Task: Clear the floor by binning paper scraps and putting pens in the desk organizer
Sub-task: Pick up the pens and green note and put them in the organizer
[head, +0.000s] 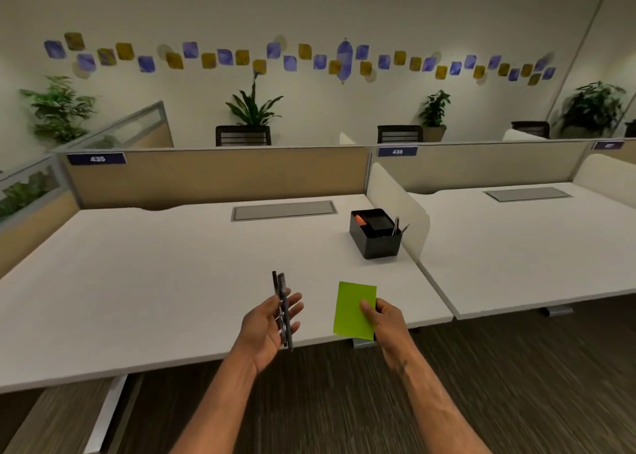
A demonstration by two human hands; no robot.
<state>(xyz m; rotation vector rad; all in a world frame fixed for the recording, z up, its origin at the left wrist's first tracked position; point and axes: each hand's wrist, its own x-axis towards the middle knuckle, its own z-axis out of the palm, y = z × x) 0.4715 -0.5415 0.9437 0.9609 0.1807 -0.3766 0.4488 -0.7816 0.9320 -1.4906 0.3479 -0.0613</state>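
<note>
My left hand [266,326] holds a small bundle of dark pens [283,307] upright, the fingers loosely curled around them, above the desk's front edge. My right hand [383,319] pinches a bright green paper scrap [354,309] by its right edge. A black desk organizer [375,238] stands at the right side of the white desk [172,281], beyond both hands. It holds a few pens at its right corner and something orange at its left.
A low white divider [395,198] stands just right of the organizer, with a second white desk [516,247] past it. Beige partition panels [220,174] close off the back. A grey cable flap [284,209] sits in the desk. Striped brown carpet [516,384] lies below.
</note>
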